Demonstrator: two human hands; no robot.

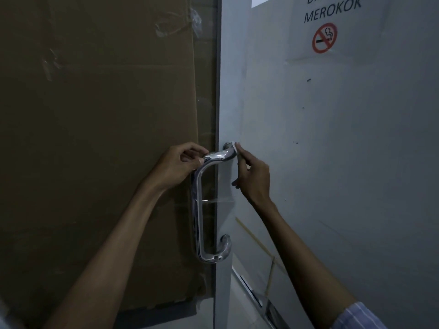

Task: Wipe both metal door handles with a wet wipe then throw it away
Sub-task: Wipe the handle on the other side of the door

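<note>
I see a shiny silver door handle (199, 205), its chrome throwing pale highlights along the bar. At the top end of that handle I make out a small white wet wipe (235, 148). Left of the handle, the panel is covered in plain dull brown cardboard (95, 138), with clear glossy tape strips (175, 24) on it. Right of the handle, the wall (344, 162) is flat pale grey. Up and to the right of the handle I read a paper sign (332, 24) with dark lettering and a red-and-black no-smoking circle. Low right of the handle, a sleeve (363, 317) shows light blue with a fine stripe or check.
</note>
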